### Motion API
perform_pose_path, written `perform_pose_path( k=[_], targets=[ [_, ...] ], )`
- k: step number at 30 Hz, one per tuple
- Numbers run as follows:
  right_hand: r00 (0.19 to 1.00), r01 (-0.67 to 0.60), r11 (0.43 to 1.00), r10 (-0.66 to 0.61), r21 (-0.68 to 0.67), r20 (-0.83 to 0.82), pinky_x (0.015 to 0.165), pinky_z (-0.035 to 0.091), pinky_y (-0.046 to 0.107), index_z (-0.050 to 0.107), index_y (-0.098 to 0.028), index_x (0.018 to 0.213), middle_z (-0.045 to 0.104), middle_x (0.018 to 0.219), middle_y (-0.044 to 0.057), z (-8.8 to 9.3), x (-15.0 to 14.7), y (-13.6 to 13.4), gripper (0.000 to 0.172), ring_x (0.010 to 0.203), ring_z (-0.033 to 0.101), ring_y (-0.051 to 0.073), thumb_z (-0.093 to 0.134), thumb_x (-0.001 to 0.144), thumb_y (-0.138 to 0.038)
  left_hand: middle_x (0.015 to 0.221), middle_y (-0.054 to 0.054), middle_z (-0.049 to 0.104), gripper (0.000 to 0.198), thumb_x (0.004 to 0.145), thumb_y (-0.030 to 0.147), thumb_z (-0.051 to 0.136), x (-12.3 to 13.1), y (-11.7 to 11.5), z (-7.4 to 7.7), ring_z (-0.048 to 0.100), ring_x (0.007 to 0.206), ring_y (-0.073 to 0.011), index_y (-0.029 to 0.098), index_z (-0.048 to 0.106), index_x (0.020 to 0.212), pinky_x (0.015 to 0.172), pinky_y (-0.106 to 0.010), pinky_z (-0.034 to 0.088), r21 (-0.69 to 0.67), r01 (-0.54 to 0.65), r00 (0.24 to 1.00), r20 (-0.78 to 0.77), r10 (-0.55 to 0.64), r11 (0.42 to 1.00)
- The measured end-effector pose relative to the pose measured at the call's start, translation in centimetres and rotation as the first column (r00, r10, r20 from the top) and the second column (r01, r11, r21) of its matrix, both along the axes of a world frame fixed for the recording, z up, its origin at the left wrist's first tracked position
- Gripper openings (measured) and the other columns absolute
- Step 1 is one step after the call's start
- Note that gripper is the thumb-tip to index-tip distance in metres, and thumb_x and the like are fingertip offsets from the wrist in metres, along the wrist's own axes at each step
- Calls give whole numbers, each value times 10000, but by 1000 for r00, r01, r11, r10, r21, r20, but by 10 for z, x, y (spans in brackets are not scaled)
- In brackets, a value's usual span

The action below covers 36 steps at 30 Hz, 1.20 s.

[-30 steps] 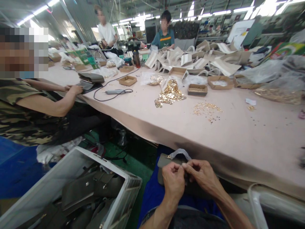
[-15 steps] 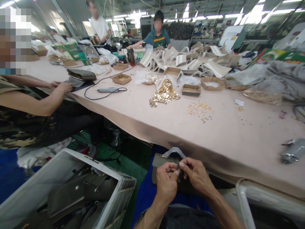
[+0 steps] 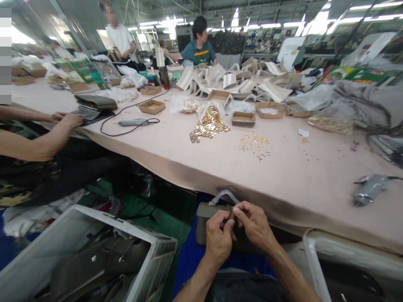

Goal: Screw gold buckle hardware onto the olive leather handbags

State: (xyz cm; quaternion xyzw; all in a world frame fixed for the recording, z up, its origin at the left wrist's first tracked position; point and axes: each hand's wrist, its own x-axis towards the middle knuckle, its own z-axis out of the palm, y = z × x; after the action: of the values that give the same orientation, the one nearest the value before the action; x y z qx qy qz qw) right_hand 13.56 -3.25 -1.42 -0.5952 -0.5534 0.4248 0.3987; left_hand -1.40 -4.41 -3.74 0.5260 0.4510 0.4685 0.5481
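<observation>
An olive-grey handbag [image 3: 204, 222] with a wrapped handle [image 3: 224, 195] rests on my lap, below the table edge. My left hand [image 3: 218, 240] and my right hand [image 3: 254, 224] meet over its top edge. Both hands have their fingertips pinched together on a small dark metal fitting [image 3: 231, 215] at the bag's rim. What the fitting is exactly is too small to tell.
A pink-covered table [image 3: 283, 176] holds heaps of gold hardware [image 3: 209, 125], small cardboard trays, a corded hand tool [image 3: 132, 122] and a grey power tool [image 3: 369, 189]. A white crate [image 3: 151, 245] of grey bags stands at my left. A co-worker's arms [image 3: 47, 134] rest at the left; two people work at the far end.
The view has swung right, bringing the grey power tool on the table fully into sight. My hands stay pinched together on the bag's top edge.
</observation>
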Motion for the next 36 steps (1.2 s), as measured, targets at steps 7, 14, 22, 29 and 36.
perform_pose_path(
  k=[7, 14, 22, 29, 36],
  targets=[
    [862, -355, 848, 133, 393, 490, 855, 510, 416, 701, -207, 1070, 690, 1068, 108, 1, 40, -9, 209, 984, 599, 263, 716, 862, -216, 480, 38, 514, 424, 811, 556, 734, 5, 9, -9, 415, 376, -96, 131, 730, 810, 403, -202, 309, -212, -159, 984, 45, 172, 964],
    [875, -319, 732, -16, 602, 484, 781, 506, 421, 687, -208, 1020, 686, 933, 83, -7, 33, -19, 315, 923, 591, 240, 487, 874, -13, 644, -39, 690, 302, 846, 425, 686, 0, 11, 16, 595, 576, -173, 149, 777, 762, 556, -243, 437, -86, -246, 965, -113, 236, 966],
    [937, -183, 694, -92, 696, 338, 857, 554, 455, 704, -249, 1079, 702, 1021, 90, 10, 24, -29, 338, 1008, 630, 259, 530, 886, -33, 688, -37, 730, 273, 877, 389, 662, -10, 4, 43, 625, 674, -208, 171, 779, 760, 668, -284, 429, -31, -252, 943, -232, 239, 967],
    [955, 238, 945, -269, 226, 121, 924, 574, 433, 643, -169, 1300, 719, 1159, 137, -18, 35, -50, 488, 1069, 686, 300, 656, 918, -472, 711, -33, 742, 268, 887, 400, 663, -12, -5, 52, 649, 714, -227, 189, 783, 772, 714, -296, 448, 36, -267, 935, -232, 268, 963],
    [965, 231, 972, -234, 34, 118, 908, 521, 415, 751, -160, 997, 761, 979, 113, 1, 32, -63, 489, 1001, 694, 334, 547, 943, -601, 699, -38, 748, 259, 860, 383, 664, -2, -8, 86, 665, 694, -229, 183, 789, 753, 691, -294, 473, 76, -247, 937, -234, 259, 966]
  ],
)
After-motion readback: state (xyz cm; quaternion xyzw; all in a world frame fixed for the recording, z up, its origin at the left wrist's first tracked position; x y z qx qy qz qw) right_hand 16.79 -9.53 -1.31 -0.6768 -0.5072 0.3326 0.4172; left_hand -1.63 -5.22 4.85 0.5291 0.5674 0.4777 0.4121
